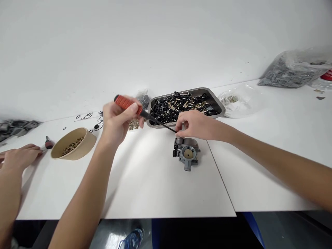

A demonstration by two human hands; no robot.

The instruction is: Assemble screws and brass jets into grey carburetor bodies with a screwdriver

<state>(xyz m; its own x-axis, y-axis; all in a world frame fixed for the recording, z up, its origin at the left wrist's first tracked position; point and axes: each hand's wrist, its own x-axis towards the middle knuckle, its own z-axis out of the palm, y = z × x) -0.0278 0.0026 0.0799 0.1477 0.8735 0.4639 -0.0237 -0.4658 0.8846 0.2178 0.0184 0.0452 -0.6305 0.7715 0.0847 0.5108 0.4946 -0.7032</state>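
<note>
Under the right hand (193,124) fingers sits a small grey metal carburetor (187,152). The left hand (116,121) fingers wrap tight around an orange-handled screwdriver (128,102), tip touching its top; right fingers pinch there.

A small grey metal carburettor body (187,152) is sitting on the white table (272,145), just before a shallow rectangular steel tray (219,104) that is holding black and brass fittings (178,103). A round tan paper bowl (74,144) of brass pieces is lying well to the left. A crumpled clear plastic bag (240,98) is resting just right of the tray, and a bulky bag of grey parts (293,71) is lying farther right, behind.
</note>
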